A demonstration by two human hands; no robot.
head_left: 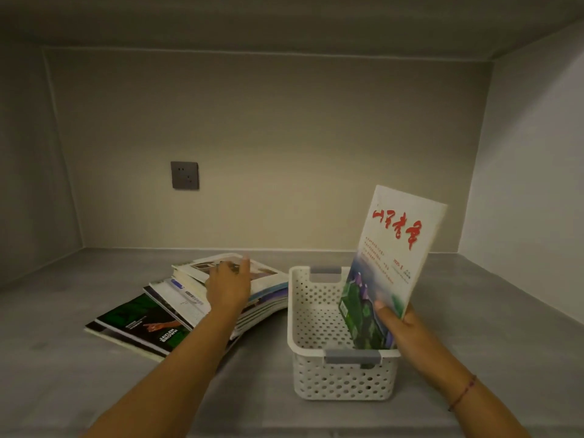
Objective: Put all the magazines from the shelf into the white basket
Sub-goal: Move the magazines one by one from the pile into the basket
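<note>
This looks like a home — a built-in shelf niche [284, 406] with a grey, stone-look surface, plain beige back wall and pale side panels boxed in under a low top. A dark wall socket [185, 175] sits in the back wall, as in a fitted cabinet or desk alcove. A loose pile of magazines [177, 298] and a white perforated plastic basket [341, 377] — ordinary household storage — rest on the surface.

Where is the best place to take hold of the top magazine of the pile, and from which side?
Grip the top magazine at its free right edge, coming from the white basket side. That edge overhangs the pile, leaving room for fingers beneath. The left hand already lies on its cover.
</note>
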